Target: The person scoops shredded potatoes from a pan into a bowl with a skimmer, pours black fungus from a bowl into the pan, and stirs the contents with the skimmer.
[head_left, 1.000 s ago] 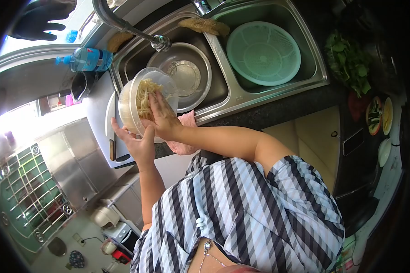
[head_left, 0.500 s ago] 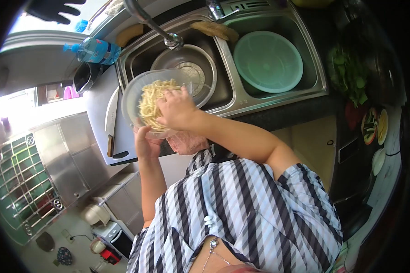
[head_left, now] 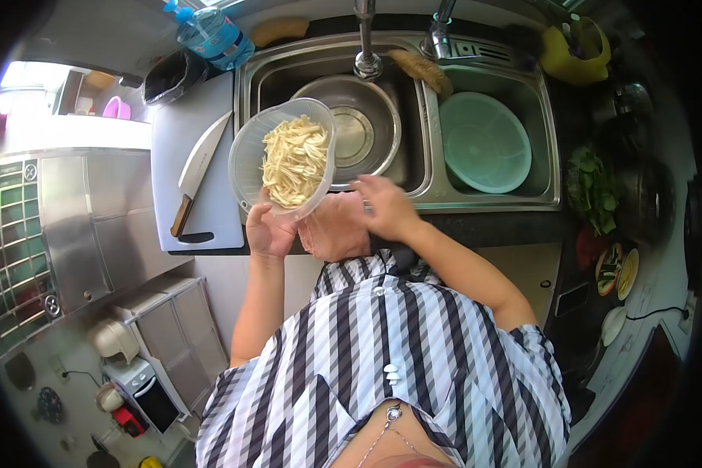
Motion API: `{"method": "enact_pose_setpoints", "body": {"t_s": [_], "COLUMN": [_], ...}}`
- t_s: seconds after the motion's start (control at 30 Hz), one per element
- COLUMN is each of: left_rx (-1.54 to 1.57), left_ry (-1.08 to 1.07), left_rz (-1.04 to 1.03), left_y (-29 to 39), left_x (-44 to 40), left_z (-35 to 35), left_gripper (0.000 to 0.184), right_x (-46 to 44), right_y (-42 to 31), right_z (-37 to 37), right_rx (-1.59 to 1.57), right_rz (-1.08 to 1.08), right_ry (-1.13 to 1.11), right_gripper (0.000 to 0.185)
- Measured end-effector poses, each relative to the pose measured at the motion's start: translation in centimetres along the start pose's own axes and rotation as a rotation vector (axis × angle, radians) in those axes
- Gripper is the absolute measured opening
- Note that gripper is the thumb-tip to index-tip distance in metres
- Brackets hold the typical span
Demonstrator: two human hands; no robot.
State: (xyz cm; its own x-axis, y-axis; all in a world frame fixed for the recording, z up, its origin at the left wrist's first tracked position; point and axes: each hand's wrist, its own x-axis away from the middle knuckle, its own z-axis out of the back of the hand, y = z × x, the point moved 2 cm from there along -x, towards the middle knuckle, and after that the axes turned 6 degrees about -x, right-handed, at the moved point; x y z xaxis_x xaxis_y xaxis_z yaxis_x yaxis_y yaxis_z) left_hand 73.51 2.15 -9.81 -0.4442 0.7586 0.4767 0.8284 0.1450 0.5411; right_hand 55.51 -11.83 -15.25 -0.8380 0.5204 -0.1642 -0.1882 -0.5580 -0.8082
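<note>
My left hand (head_left: 271, 232) grips the lower rim of a clear plastic bowl (head_left: 246, 144), tilted over the left sink's near corner. Inside the bowl lies a heap of pale yellow, thinly cut strips (head_left: 295, 160); I cannot tell what food they are. My right hand (head_left: 388, 209) is off the strips, its fingers apart and slightly blurred, beside a pink cloth (head_left: 334, 226) at the counter's front edge. Whether it touches the cloth is unclear. A metal bowl (head_left: 386, 129) sits in the left sink, under the faucet (head_left: 366, 62).
Left of the bowl, a knife (head_left: 199, 160) lies on a white cutting board (head_left: 164, 140). The right sink (head_left: 544, 117) holds a green basin (head_left: 485, 140). A blue-labelled bottle (head_left: 218, 39) stands at the back left. Leafy greens (head_left: 594, 187) lie at the right.
My right hand has come out of the strips and moved right, away from the bowl. My left hand still holds the bowl. The head view has turned and shifted.
</note>
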Motion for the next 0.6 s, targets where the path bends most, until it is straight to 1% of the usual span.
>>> {"method": "enact_pose_setpoints", "body": {"t_s": [0.03, 0.1, 0.17, 0.2, 0.27, 0.3, 0.37, 0.4, 0.43, 0.47, 0.57, 0.6], "left_rx": [0.004, -0.095, -0.189, -0.180, -0.153, -0.222, -0.362, -0.440, -0.461, -0.488, -0.550, -0.570], "left_ry": [-0.014, 0.014, 0.046, 0.064, 0.107, 0.117, 0.130, 0.131, 0.132, 0.131, 0.120, 0.113], "left_rz": [0.006, -0.052, -0.117, -0.123, -0.133, -0.159, -0.216, -0.276, -0.283, -0.288, -0.307, -0.314], "left_y": [0.3, 0.5, 0.3, 0.2, 0.1, 0.2, 1.0, 1.3, 1.4, 1.6, 1.8, 1.7], "left_x": [0.1, 0.3, 0.6, 0.6, 0.8, 1.1, 1.5, 1.6, 1.8, 2.1, 2.2, 2.0], "left_z": [0.1, -0.2, -1.2, -1.0, -0.1, 0.2, -0.2, -0.2, -0.3, -0.4, -1.4, -1.7], "left_gripper": [0.056, 0.059, 0.060, 0.061, 0.063, 0.064, 0.066, 0.069, 0.070, 0.070, 0.069, 0.069], "right_x": [0.0, 0.2, -0.8, -1.1, -0.6, -0.2, 0.0, 0.3, 0.5, 0.4, 0.9, 1.5], "right_y": [-1.0, -0.6, 0.2, 0.7, 1.2, 1.4, 1.7, 2.0, 2.3, 2.7, 1.8, 1.5], "right_z": [-1.4, -4.1, -4.6, -4.8, -4.7, -4.6, -3.3, -2.5, -1.5, -0.5, 1.1, 0.9], "right_rx": [0.162, 0.236, 0.076, -0.003, 0.025, 0.041, -0.091, -0.156, -0.223, -0.224, -0.092, -0.034], "right_rz": [0.147, 0.434, 0.354, 0.312, 0.375, 0.409, 0.204, 0.104, 0.002, 0.045, 0.157, 0.237], "right_ry": [-0.086, -0.224, -0.298, -0.337, -0.260, -0.223, -0.104, -0.044, 0.014, -0.130, -0.225, -0.113], "right_gripper": [0.044, 0.042, 0.037, 0.035, 0.030, 0.027, 0.023, 0.020, 0.018, 0.018, 0.020, 0.025]}}
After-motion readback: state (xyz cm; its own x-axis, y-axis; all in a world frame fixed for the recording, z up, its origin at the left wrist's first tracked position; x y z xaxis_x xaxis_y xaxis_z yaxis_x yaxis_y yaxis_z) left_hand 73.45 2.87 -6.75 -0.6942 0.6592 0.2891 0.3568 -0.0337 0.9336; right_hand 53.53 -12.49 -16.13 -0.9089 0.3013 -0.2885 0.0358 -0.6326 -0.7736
